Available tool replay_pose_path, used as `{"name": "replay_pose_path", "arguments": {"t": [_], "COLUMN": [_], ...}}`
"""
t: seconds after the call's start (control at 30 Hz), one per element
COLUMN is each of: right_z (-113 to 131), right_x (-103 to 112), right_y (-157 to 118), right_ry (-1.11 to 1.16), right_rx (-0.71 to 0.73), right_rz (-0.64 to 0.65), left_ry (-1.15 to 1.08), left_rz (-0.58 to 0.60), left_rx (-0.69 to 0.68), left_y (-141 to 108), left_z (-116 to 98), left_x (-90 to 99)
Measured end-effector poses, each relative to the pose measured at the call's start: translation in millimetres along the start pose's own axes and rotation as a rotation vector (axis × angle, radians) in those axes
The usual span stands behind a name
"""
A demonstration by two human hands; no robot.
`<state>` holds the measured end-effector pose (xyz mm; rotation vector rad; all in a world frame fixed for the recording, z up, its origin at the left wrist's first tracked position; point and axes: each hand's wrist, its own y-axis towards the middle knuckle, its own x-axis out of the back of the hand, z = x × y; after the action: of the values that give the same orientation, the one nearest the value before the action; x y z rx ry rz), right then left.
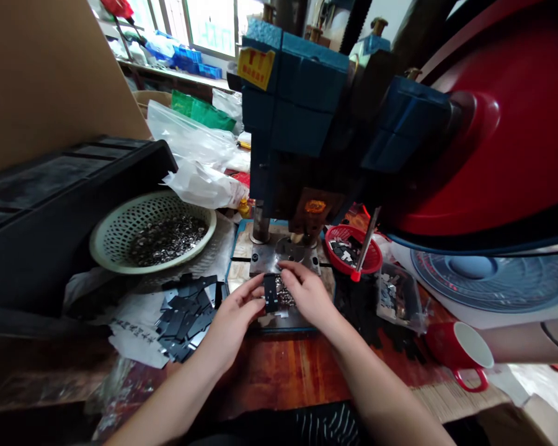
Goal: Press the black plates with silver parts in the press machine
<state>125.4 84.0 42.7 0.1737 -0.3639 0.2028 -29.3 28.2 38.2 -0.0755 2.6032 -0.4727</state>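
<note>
My left hand (239, 313) is closed on a thin black metal plate (270, 293) with small holes, gripping it by its left edge in front of the press die (265, 263). My right hand (307, 291) is just to the right, its thumb and fingers drawn together near the plate's upper right corner. What its fingertips hold, if anything, is too small to make out. Shiny small metal bits (286, 297) lie between the hands on the press base. Above them stands the blue press (297, 105), its ram over the die.
At left are a pile of black plates (186, 319) and a pale green basket (121, 223) of metal bits. To the right stand a red basket (376, 254), a clear plastic box (411, 300) and a red mug (453, 347). A large red wheel (502, 124) overhangs the right side.
</note>
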Motion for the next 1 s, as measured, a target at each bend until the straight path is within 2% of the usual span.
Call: {"name": "replay_pose_path", "arguments": {"t": [0.07,0.13,0.23,0.4,0.6,0.73,0.8,0.9,1.0], "right_z": [5.6,8.8,10.7,5.5,0.1,-1.9,-4.9,-10.3,-14.8], "right_x": [-4.8,-5.8,-0.9,9.6,10.8,9.4,9.7,12.8,17.2], "right_y": [-6.5,-9.3,-13.6,-27.9,-34.1,-35.0,-34.3,-25.8,-6.1], "right_ry": [0.143,0.28,0.446,0.552,0.403,0.309,0.241,0.029,-0.216], "right_rx": [-0.103,-0.168,-0.19,-0.192,-0.242,-0.206,-0.154,0.003,0.159], "right_rz": [0.115,0.135,0.101,0.188,0.08,0.046,0.042,-0.008,-0.133], "left_ry": [0.005,0.005,-0.058,-0.076,-0.062,0.019,0.135,0.466,0.774], "left_rz": [-0.006,-0.015,0.001,0.015,-0.018,-0.016,-0.012,-0.001,0.002], "left_rx": [-0.017,-0.023,0.023,0.157,0.114,0.075,0.024,-0.157,-0.4], "left_y": [-0.8,-2.0,-4.0,-5.3,-8.0,-6.8,-1.2,16.2,42.3], "left_z": [0.3,0.7,1.3,1.6,-2.0,-0.5,-0.1,-3.8,-11.9], "left_x": [-1.9,-3.1,-2.7,1.9,3.1,3.2,2.6,-2.1,-11.9]}}
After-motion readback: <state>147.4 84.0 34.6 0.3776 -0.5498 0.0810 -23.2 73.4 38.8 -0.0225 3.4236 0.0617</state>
